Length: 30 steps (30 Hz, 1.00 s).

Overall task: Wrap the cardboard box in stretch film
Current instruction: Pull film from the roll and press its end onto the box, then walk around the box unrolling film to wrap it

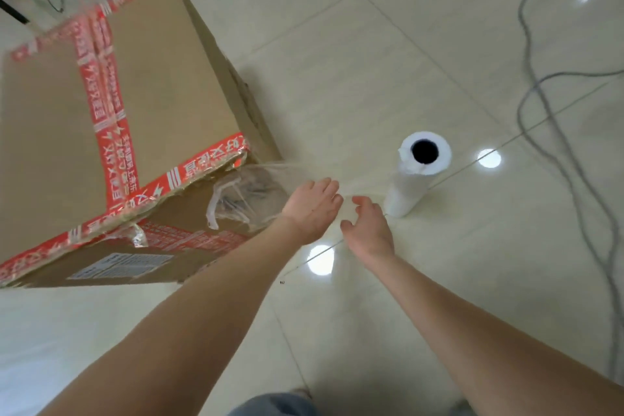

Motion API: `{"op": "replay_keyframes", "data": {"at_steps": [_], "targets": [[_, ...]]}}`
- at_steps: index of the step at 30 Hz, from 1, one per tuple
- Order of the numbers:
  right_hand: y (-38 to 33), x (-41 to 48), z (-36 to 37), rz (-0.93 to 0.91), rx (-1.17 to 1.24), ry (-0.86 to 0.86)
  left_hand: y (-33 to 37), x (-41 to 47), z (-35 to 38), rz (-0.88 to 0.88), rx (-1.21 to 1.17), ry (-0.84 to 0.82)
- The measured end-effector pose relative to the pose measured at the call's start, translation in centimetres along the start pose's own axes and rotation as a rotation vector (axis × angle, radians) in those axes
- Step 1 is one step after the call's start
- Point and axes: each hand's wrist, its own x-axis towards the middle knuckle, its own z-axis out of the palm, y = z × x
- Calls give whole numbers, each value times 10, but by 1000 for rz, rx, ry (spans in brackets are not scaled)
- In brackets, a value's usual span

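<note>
Head view, nearest first. Left grip (314, 209) extended over the floor (371, 44), fingers curled down over the upper edge of the stretch film (266, 186), apparently holding it. Right grip (369, 226) just beside it, fingers spread and loosely bent, wide, nothing enclosed. Contact with the film not confirmable.

Stretch film: a clear sheet spanning from the near right corner of the cardboard box (162, 78) toward the film roll (418, 172). Bunched white tail stuck to the box's near face just under that corner. Handle as thin, soft, clingy and nearly invisible. Expect stretch before tearing, and self-sticking wrinkles if slackened. Take hold along the upper edge with broad finger contact, not by a pinch in mid-sheet.

Film roll: upright on the floor, just right of the right grip, hollow core upward. Judge as light enough to topple under a sideways pull. Take hold through the core or round the body.

Cardboard box: on the floor at left, large, sealed with red printed tape (104, 88), near right corner torn and crushed. Judge as stiff on the faces, weak at that corner. Avoid hauling film hard across it. Wrap judged at an early stage, top face bare of film.

Farther right: grey cables (521, 15) trailing across the floor, well apart from the roll. Keep clear when carrying the roll round the box.
</note>
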Motion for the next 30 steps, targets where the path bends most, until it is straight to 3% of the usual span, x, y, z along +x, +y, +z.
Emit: {"op": "replay_keyframes", "data": {"at_steps": [5,9,13,16,25,30], "targets": [[-41,-34,-81,18,0,-10,4,-2,-89,-36,-180,-84],[-65,-42,-144,43,21,24,6,11,-160,-286,-556,-174],[-69,-25,-185,218,58,70,7,35,-189,-415,-817,-259],[-65,-1,-192,344,33,-15,11,58,-186,-467,-935,-298],[-56,66,-167,608,184,-93,-3,123,-148,-318,-1036,-592],[-72,87,-175,632,195,-22,-30,132,-143,-209,-990,-532]]}}
